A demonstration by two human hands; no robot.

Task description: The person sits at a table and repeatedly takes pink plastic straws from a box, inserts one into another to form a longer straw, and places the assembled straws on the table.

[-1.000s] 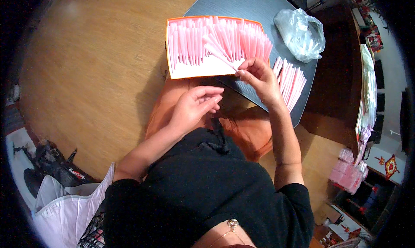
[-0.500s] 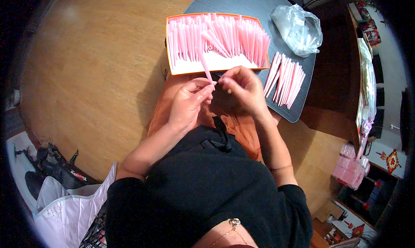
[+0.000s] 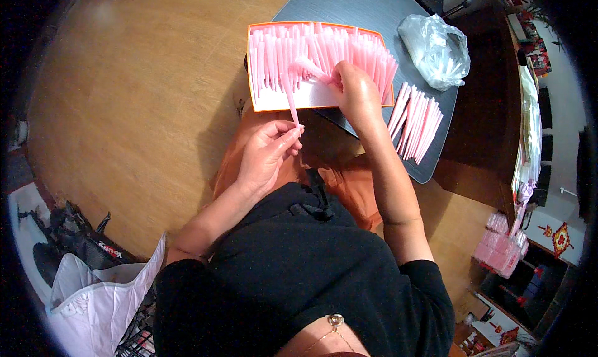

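My left hand (image 3: 269,146) pinches the narrow lower end of a slim pink tapered tube (image 3: 289,102), which points up and away in front of the box. My right hand (image 3: 355,92) reaches over the near side of the shallow orange-rimmed box (image 3: 274,102). Its fingers are closed on the end of another pink tapered tube (image 3: 309,66), which lies slanting among the others. Many more pink tapered tubes (image 3: 271,58) stand packed side by side in the box. The fingertips of the right hand are partly hidden behind the hand itself.
The box rests at the edge of a dark table (image 3: 349,5). A pile of pale pink narrow tubes (image 3: 416,123) lies on the table to the right. Behind it sits a clear plastic bag (image 3: 433,49). A dark wooden cabinet (image 3: 479,120) stands farther right.
My right hand has moved up and away from beside my left hand into the box, taking hold of a tube there. The left hand still holds its tube, slightly lower.
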